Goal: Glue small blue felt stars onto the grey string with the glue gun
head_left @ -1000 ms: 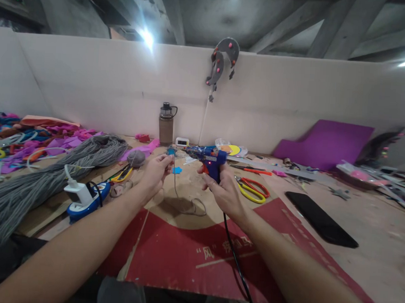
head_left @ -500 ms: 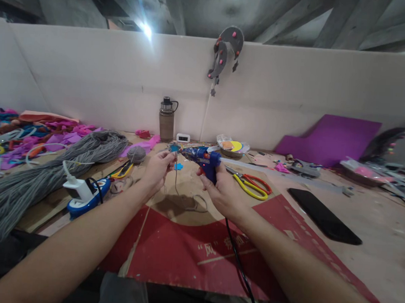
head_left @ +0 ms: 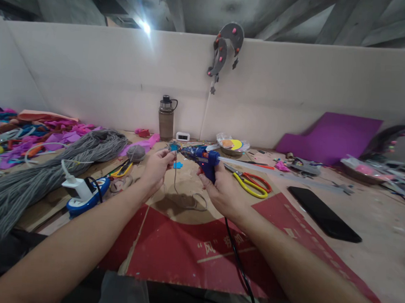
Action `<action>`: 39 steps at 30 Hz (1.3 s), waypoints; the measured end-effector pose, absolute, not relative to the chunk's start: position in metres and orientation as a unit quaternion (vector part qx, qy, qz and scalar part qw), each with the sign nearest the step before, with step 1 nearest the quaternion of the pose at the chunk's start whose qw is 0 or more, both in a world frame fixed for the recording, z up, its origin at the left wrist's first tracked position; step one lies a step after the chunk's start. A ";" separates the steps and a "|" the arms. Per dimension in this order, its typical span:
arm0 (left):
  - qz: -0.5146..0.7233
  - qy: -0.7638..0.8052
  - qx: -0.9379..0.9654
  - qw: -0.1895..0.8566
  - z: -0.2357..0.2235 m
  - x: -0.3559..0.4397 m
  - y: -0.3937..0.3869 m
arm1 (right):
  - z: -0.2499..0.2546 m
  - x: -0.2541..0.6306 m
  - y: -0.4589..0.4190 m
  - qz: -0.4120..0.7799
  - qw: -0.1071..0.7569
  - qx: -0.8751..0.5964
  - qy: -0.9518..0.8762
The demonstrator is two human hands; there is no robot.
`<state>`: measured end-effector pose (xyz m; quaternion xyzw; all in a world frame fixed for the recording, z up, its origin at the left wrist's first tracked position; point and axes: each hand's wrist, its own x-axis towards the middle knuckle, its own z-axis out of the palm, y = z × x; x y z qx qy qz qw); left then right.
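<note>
My left hand (head_left: 158, 168) is closed in a pinch on a strand of grey yarn (head_left: 175, 182), which hangs down and loops on the cardboard below. Just beyond those fingertips shows a small blue piece (head_left: 174, 147); whether it is pinched too is hard to make out. My right hand (head_left: 223, 191) wraps around the handle of a blue hot glue gun (head_left: 207, 158). Its nozzle points left, close to the left fingertips, and a clear glue stick (head_left: 237, 163) sticks out of its back. Beneath the hands lies a blue flower-shaped cutout (head_left: 178, 165).
Yellow-and-red-handled scissors (head_left: 253, 186) and a black phone (head_left: 324, 214) lie at right. On the left are a grey yarn bundle (head_left: 97, 148), a yarn ball (head_left: 136, 154) and a power strip (head_left: 88, 197). A bottle (head_left: 166, 122) stands behind. The gun's black cord (head_left: 238, 257) crosses the red cardboard (head_left: 176, 254).
The whole scene sits slightly higher in the picture. Both hands keep nearly the same place and grip, with the glue gun's nozzle still near the left fingertips.
</note>
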<state>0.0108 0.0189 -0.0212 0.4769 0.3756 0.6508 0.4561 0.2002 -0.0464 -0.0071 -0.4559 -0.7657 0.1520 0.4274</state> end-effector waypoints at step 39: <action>0.655 0.368 0.464 0.469 -0.020 0.011 0.018 | -0.013 0.201 -0.044 0.154 0.446 -0.447 -0.760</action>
